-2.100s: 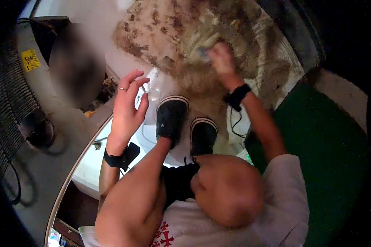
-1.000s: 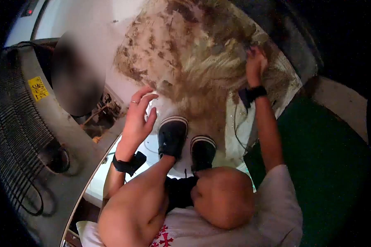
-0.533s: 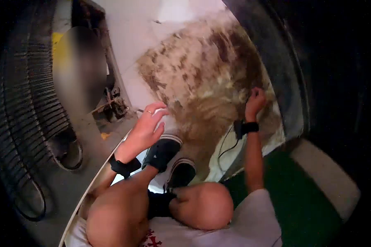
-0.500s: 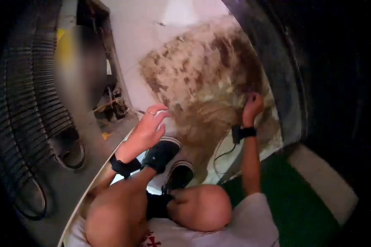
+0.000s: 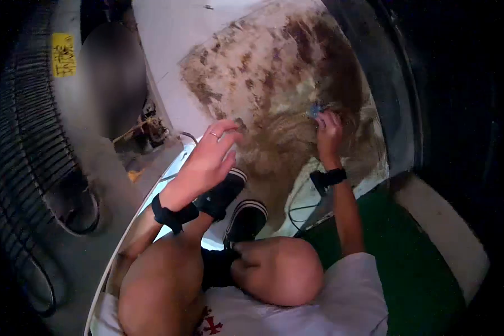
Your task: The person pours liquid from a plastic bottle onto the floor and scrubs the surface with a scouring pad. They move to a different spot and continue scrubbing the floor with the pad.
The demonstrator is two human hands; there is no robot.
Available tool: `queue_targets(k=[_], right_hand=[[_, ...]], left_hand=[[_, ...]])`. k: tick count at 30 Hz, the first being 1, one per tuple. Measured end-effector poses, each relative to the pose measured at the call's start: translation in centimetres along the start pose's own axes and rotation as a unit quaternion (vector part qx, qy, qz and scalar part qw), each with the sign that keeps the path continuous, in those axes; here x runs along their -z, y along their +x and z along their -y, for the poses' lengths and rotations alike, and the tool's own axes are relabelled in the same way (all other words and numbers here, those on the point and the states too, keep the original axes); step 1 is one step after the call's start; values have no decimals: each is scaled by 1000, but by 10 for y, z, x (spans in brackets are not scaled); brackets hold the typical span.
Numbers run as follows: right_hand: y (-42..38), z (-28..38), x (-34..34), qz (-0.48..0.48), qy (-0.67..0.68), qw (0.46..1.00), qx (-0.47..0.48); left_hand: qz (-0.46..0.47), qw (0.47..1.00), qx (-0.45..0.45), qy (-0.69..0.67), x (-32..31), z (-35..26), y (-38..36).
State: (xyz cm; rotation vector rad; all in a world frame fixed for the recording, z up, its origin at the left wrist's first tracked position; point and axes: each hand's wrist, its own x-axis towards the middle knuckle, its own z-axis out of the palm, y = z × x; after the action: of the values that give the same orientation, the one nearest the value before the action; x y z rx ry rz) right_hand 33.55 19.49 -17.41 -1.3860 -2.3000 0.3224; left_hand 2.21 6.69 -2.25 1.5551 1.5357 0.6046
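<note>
My right hand (image 5: 329, 130) pinches a small bluish wad (image 5: 316, 110) against the dirty floor patch (image 5: 269, 95); too little of the wad shows to tell its kind. Brown dirt and smears cover this patch around it. My left hand (image 5: 210, 159), with a ring on one finger, hovers over the patch's near left edge. Its fingers are bent and apart from the thumb, with nothing plainly held. Each wrist wears a black band. Below my left hand are my dark striped shoes (image 5: 246, 224) on the floor.
On the left stands a black wire grille (image 5: 33, 129) with looped tubing, next to a yellow label (image 5: 63, 54). Beside it is a grimy opening with debris (image 5: 151, 129). A dark curved wall (image 5: 397, 112) borders the right side. Green matting (image 5: 392, 252) lies at lower right.
My right hand has shifted left and slightly up over the dirt, and the bluish wad now shows at its fingertips. My left hand has moved slightly up and right. The view has shifted.
</note>
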Motion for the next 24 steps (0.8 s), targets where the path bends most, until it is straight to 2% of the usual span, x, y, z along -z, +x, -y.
queue_targets(k=[1,3,5,7,10,13,14,16,18,20,21,24], right_hand=[[-10,-18,9,19,19,1000,-6],[-5,-64,10,-45,131,975,-172],[7,-67,-7,-83,146,953,-253],[42,-19,-2,-90,45,964,-245],[12,1,-25,10,-11,999,-30],[-20,-12,-2,-56,28,997,49],[-18,-21,2,-60,71,994,-61],[5,-40,11,-67,160,945,-277],[7,-34,-12,-129,153,953,-226],[5,-14,-37,-152,170,961,-160],[-7,-2,-54,-140,193,963,-125],[-40,-2,-40,-114,198,972,-56]], left_hand=[[3,1000,-2,4,0,-4,3],[8,1000,-2,14,3,-10,3],[8,999,-2,34,-2,-12,2],[13,999,-3,46,-4,-12,0],[15,999,1,49,-12,-14,3],[18,998,6,53,-16,-19,6],[19,998,8,61,-16,-20,4],[20,997,12,77,-19,-20,3],[24,996,15,89,-19,-19,1],[30,993,-13,112,-22,-17,2],[30,993,-22,111,-25,-20,4],[41,992,-25,115,-24,-30,10]])
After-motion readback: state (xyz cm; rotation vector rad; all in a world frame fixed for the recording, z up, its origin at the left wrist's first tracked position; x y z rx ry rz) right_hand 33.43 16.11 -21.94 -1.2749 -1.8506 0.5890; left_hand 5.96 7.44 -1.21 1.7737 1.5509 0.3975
